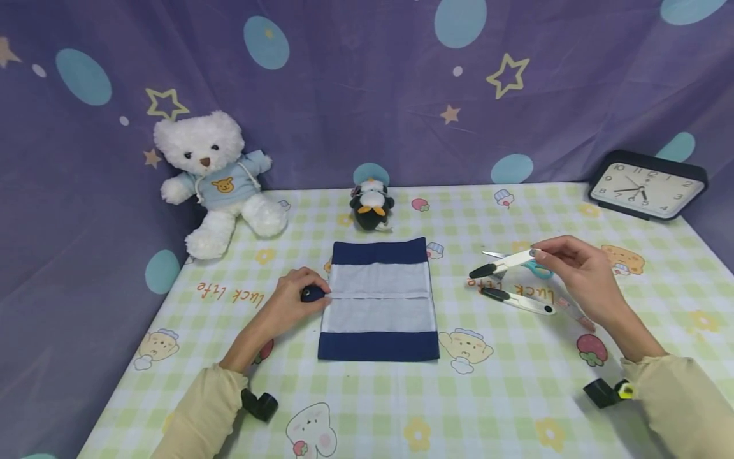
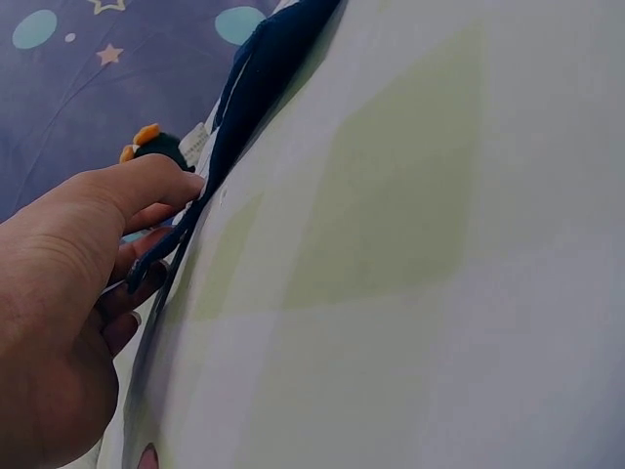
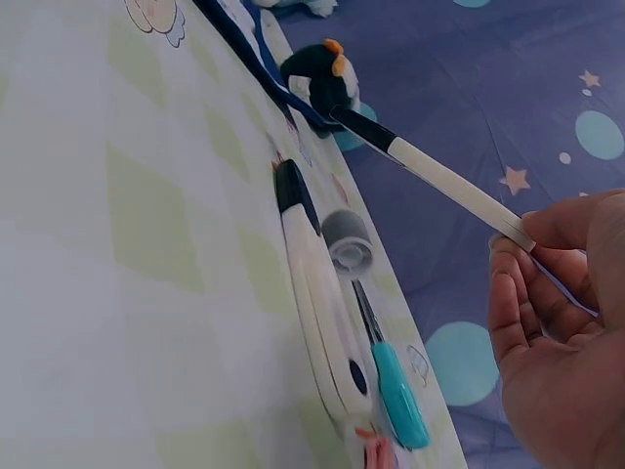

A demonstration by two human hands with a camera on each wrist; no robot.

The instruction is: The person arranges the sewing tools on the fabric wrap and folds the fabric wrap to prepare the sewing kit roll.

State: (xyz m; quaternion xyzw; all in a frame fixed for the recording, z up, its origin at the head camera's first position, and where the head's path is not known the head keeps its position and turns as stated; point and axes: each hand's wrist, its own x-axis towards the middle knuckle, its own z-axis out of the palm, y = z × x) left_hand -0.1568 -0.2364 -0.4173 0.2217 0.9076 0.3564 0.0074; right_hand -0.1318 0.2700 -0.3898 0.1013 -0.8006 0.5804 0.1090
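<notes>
A flat rectangular fabric piece (image 1: 381, 315), light grey in the middle with navy bands at both ends and a seam across, lies on the tablecloth. My left hand (image 1: 295, 296) pinches its left edge, where a navy tab (image 1: 312, 293) with a small round snap sticks out between thumb and fingers. Off to the right, my right hand (image 1: 582, 271) holds a slim white tool (image 3: 459, 186) with a black tip by its rear end, raised above the table. A similar white tool (image 1: 523, 302) with a black tip lies just below. The kind of these tools is unclear.
Teal-handled scissors (image 1: 538, 269) lie behind the tools, and a small pinkish item (image 1: 576, 313) is under my right wrist. A grey cylinder (image 3: 348, 244) stands near them. Farther back are a penguin toy (image 1: 371, 207), a white teddy bear (image 1: 220, 172) and a clock (image 1: 648, 186).
</notes>
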